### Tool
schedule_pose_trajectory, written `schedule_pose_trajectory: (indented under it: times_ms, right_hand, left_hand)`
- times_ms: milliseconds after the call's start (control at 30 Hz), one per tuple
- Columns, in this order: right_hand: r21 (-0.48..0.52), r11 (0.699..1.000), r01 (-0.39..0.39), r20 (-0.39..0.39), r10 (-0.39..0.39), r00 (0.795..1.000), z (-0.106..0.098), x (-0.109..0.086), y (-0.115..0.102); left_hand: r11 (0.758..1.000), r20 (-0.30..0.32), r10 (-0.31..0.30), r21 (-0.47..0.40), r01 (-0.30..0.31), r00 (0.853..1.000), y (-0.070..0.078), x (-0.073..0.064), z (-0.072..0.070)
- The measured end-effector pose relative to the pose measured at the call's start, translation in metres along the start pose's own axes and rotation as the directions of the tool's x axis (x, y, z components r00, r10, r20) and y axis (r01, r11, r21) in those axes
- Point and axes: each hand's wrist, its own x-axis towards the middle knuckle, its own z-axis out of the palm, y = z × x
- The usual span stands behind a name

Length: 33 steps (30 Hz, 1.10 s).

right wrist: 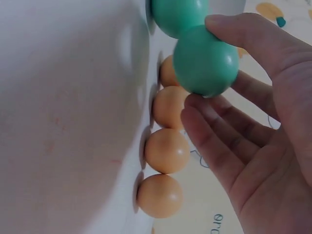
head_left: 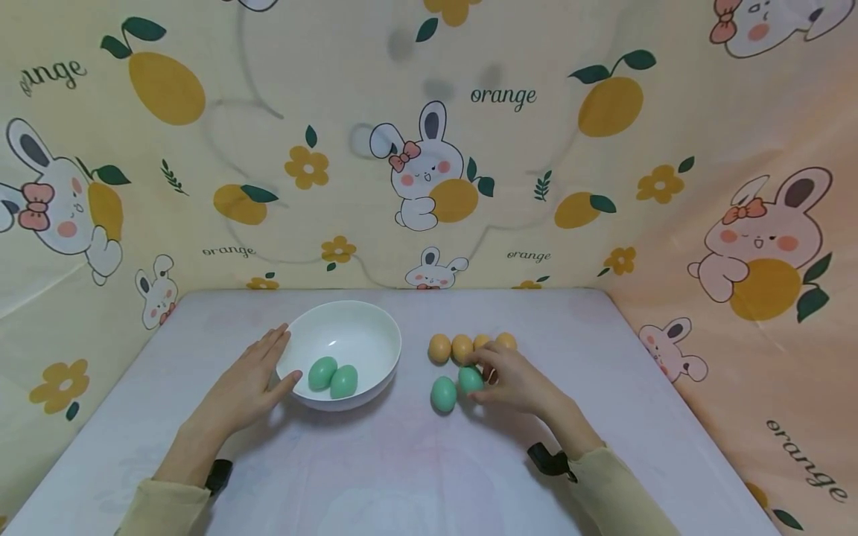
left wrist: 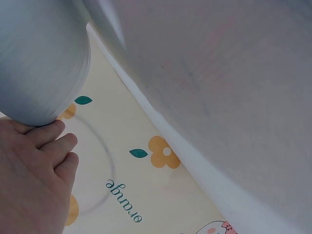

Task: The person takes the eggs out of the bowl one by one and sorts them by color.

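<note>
A white bowl point(head_left: 365, 327) stands left of the middle of the table, with two green eggs point(head_left: 343, 381) inside. My left hand point(head_left: 248, 380) rests against the bowl's left side, fingers straight and thumb at the near rim. In the left wrist view the fingertips touch the bowl's outer wall point(left wrist: 44, 63). Right of the bowl, my right hand point(head_left: 512, 378) pinches a green egg point(right wrist: 205, 59) between thumb and fingers. Another green egg point(head_left: 443, 394) lies just left of the held one.
Behind the right hand, several orange-brown eggs point(head_left: 439, 348) lie in a row, partly covered by that hand in the head view. A printed cloth point(head_left: 523, 164) with rabbits and oranges hangs behind and beside the white table point(head_left: 402, 476).
</note>
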Motion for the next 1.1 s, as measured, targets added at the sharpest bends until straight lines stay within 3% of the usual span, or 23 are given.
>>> schedule_pose_trajectory:
  times_ms: [367, 1100]
  right_hand:
    - [-0.012, 0.998, -0.061, 0.071, 0.062, 0.996, 0.009, -0.002, -0.001]
    - [-0.021, 0.996, -0.082, 0.081, 0.083, 0.993, 0.012, -0.002, -0.003]
  left_hand:
    - [1.000, 0.011, -0.007, 0.001, 0.007, 1.000, 0.000, 0.000, 0.000]
    - [1.000, 0.005, 0.000, 0.004, 0.000, 1.000, 0.000, 0.001, 0.001]
